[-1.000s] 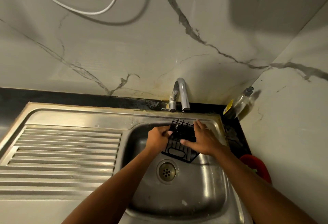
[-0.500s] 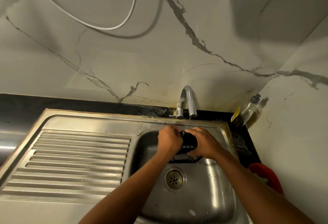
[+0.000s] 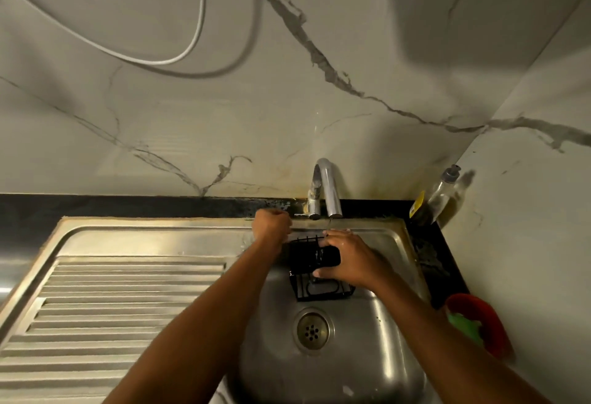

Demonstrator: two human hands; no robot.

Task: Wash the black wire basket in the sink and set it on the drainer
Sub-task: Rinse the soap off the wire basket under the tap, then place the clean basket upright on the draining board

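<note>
The brushed stainless-steel sink basin (image 3: 383, 371) is smooth with a dull sheen, as is its ribbed steel drainer (image 3: 112, 307). The curved chrome tap (image 3: 327, 186) is mirror-glossy. The black wire basket (image 3: 307, 295) is thin, dark-coated metal. The grey-veined marble-look wall (image 3: 224, 116) looks polished. A clear plastic pump bottle (image 3: 443, 192) stands at the back right corner of the black bench (image 3: 128, 205).

One camera only, worn on the person's head: it looks forward and down over the sink (image 3: 275, 365) from close above, facing the marble wall (image 3: 287, 100) (wide-angle, so the wall takes the upper half); the drainer (image 3: 128, 301) lies lower left, the tap (image 3: 326, 180) near centre
</note>
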